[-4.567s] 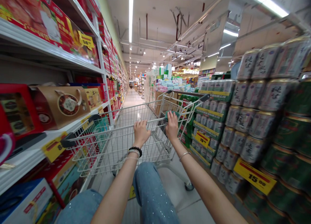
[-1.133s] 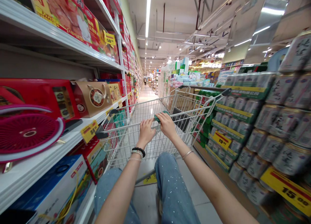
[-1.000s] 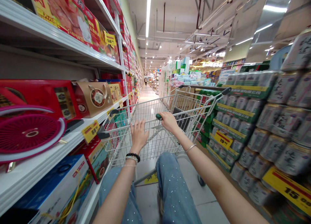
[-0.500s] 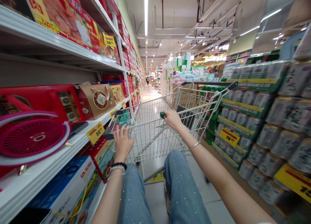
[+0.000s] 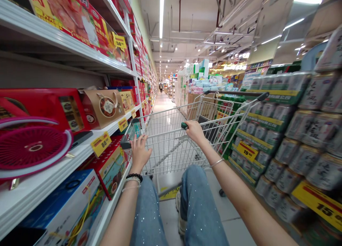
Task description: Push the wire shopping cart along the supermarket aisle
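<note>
A wire shopping cart (image 5: 171,146) stands in front of me in a shop aisle. My right hand (image 5: 196,131) is closed round the cart's handle (image 5: 165,132), next to its green middle grip. My left hand (image 5: 139,151) rests on the left part of the same handle near its dark end cap, fingers curled over the bar. Both wrists wear bracelets. My legs in blue jeans (image 5: 195,207) show below, behind the cart.
Shelves on the left (image 5: 66,157) hold red gift boxes, a brown gift bag (image 5: 103,107) and a pink fan (image 5: 32,148), with yellow price tags. Stacked cans (image 5: 294,139) line the right side. The aisle floor (image 5: 164,100) runs ahead, and a person stands far off.
My left hand let go of the handle's middle, swung left with fingers spread, and now sits on the handle's left end. The cart has turned slightly right. My right hand kept its grip.
</note>
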The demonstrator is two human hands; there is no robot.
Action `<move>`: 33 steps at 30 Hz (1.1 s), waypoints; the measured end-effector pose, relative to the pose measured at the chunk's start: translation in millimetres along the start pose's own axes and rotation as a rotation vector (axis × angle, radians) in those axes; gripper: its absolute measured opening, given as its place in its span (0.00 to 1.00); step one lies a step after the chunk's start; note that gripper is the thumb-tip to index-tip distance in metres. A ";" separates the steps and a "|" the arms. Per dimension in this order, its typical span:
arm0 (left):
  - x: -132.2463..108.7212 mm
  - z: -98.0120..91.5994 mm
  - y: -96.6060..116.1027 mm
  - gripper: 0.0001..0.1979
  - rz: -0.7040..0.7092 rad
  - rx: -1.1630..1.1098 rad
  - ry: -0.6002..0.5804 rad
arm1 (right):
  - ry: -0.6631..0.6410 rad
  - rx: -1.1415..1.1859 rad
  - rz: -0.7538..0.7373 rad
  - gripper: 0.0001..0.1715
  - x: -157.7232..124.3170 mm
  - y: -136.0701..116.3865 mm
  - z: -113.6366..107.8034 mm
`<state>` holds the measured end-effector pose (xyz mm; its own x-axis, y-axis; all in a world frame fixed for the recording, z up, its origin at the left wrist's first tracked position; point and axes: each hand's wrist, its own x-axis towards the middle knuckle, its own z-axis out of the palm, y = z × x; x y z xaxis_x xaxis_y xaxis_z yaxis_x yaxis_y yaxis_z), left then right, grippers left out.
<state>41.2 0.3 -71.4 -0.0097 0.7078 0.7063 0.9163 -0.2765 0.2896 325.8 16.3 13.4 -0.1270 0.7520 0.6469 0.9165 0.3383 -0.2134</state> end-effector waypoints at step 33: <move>9.5 19.8 30.6 0.26 -0.020 -0.159 0.069 | 0.500 0.099 -0.163 0.42 -44.3 -13.8 110.1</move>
<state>77.0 11.5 -68.6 -0.0597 0.6690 0.7408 0.8408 -0.3663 0.3986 277.1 40.7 -92.9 -0.0463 0.3321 0.9421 0.8570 0.4978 -0.1334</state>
